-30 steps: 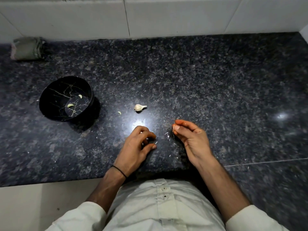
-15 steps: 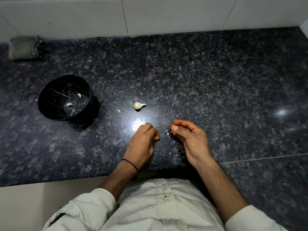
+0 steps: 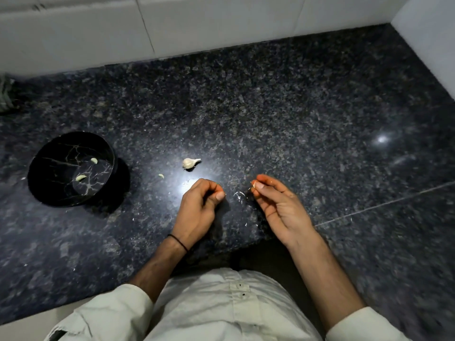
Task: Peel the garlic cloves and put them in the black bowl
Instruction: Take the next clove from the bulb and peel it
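The black bowl (image 3: 49, 193) with pale veining stands at the left of the dark granite counter and holds two peeled cloves (image 3: 80, 177). An unpeeled garlic clove (image 3: 190, 163) with a pointed tail lies mid-counter, just beyond my hands. A small peeled bit (image 3: 161, 175) lies between that clove and the bowl. My left hand (image 3: 197, 207) rests on the counter with fingers curled under and thumb against them; nothing shows inside it. My right hand (image 3: 278, 205) is palm-up and pinches a small pale garlic piece (image 3: 253, 185) at its fingertips.
Flakes of garlic skin (image 3: 238, 194) are scattered on the counter between and around my hands. A white tiled wall (image 3: 221, 23) runs along the back and turns at the right corner. A greenish cloth (image 3: 5, 94) sits at the far left edge.
My left hand has slid forward and right, closer to my right hand, with its fingers curling tighter. My right hand keeps its pinch in about the same place.
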